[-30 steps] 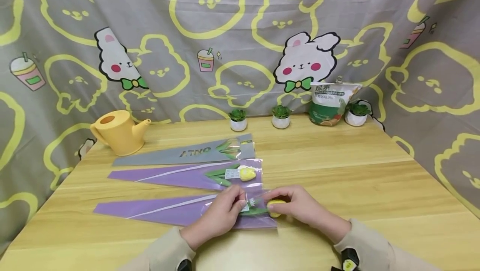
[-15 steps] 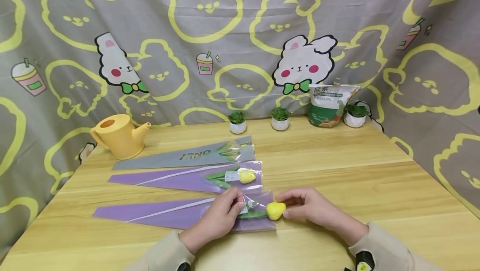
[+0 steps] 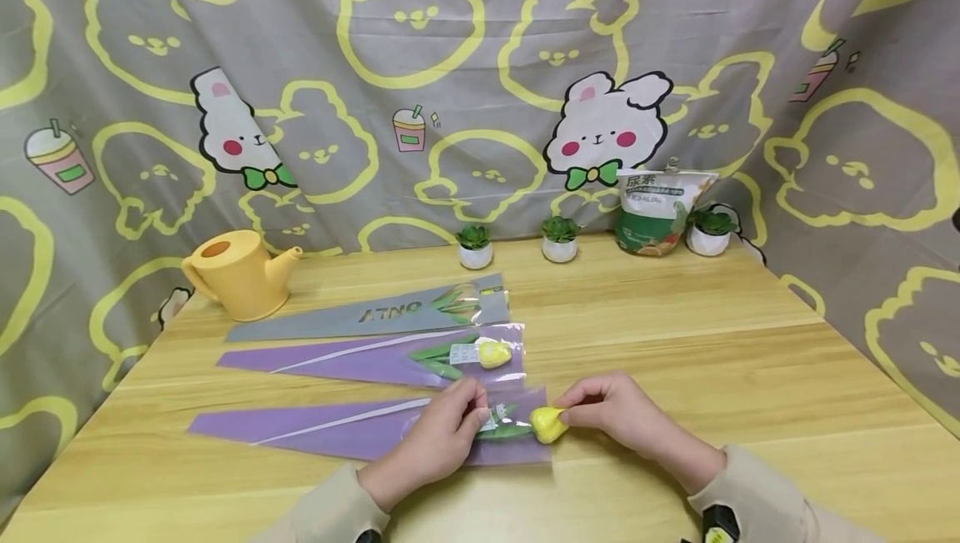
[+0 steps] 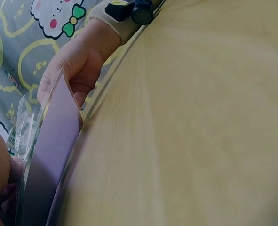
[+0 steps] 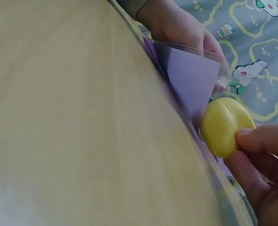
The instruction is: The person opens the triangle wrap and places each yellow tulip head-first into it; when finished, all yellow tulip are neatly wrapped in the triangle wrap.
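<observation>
On the wooden counter (image 3: 675,343) the nearest purple sleeve (image 3: 337,430) lies flat, its clear open end toward the person. The left hand (image 3: 442,439) has its grip pinched on that clear end beside the white label. The right hand (image 3: 615,414) has its grip clamped on the yellow tulip head (image 3: 548,424), which sits at the sleeve's mouth, its green leaves inside. Behind lie a second purple sleeve (image 3: 352,357) and a grey sleeve (image 3: 360,315).
</observation>
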Motion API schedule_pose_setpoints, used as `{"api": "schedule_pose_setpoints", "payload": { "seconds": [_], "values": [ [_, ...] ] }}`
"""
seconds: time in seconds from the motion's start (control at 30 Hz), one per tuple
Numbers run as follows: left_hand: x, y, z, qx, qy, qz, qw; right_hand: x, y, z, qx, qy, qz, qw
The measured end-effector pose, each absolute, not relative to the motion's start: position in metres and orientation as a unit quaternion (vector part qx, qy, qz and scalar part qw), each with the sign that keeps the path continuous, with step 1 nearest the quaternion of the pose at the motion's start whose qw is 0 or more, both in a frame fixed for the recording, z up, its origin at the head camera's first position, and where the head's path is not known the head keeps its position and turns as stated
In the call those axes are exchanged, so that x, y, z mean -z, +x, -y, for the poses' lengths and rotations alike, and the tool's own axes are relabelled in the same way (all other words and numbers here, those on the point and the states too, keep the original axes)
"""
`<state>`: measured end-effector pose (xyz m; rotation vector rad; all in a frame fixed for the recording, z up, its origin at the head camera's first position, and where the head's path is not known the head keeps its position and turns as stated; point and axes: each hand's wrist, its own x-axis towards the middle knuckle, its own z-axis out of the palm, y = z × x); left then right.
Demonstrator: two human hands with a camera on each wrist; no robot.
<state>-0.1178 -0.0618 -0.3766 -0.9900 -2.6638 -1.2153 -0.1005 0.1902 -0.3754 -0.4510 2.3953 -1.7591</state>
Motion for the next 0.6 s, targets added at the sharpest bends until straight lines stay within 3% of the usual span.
{"api": "schedule_pose_setpoints", "payload": {
  "seconds": [0.6],
  "values": [
    [0.37, -0.118, 0.059, 0.366, -0.326, 0.871, 0.04, 0.37, -0.098, -0.156, 0.591, -0.117, -0.798, 0.031]
  ]
}}
